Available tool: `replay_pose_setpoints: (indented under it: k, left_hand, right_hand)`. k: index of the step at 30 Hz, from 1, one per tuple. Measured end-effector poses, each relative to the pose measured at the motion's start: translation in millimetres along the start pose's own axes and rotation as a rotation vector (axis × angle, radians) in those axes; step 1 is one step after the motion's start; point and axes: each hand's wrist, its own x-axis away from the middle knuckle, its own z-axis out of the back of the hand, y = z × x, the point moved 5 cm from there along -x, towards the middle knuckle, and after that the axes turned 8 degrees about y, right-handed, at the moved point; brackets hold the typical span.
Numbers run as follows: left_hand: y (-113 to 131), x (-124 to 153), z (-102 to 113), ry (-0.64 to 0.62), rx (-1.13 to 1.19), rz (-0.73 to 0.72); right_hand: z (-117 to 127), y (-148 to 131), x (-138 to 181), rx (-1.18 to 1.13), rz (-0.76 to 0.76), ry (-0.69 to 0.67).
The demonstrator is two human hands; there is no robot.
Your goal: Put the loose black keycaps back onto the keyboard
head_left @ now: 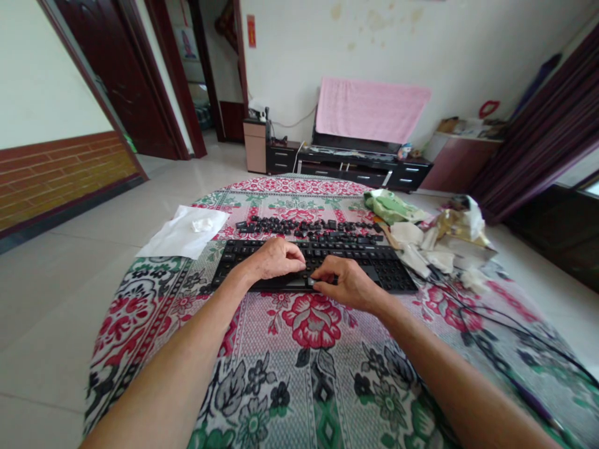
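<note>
A black keyboard (374, 262) lies on a round table covered with a flowered cloth (309, 374). My left hand (276, 259) rests on the keyboard's front middle, fingers curled down onto the keys. My right hand (344, 284) sits at the keyboard's near edge, fingers pinched together at the space bar area; what they grip is too small to name. Behind the keyboard lie several loose black keycaps (309, 227) in rows.
A white tissue sheet (185, 232) with a crumpled wad lies at the left. A green cloth (390, 206), crumpled papers and wrappers (440, 243) sit at the right. Black cables (486, 324) trail over the right side. A dark TV cabinet (360, 168) stands beyond.
</note>
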Motion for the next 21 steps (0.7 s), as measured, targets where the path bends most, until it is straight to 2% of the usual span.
replay_pose_setpoints:
  k: [7, 17, 21]
  left_hand:
    - [7, 3, -13, -0.138, 0.01, -0.018]
    - [11, 2, -23, -0.163, -0.067, 0.002]
    - [10, 0, -24, -0.149, -0.141, 0.012]
  right_hand:
    - [-1, 1, -1, -0.023, -0.038, -0.034]
    - [-4, 3, -3, 0.01, -0.116, -0.049]
    - [-5, 2, -4, 0.064, -0.093, -0.077]
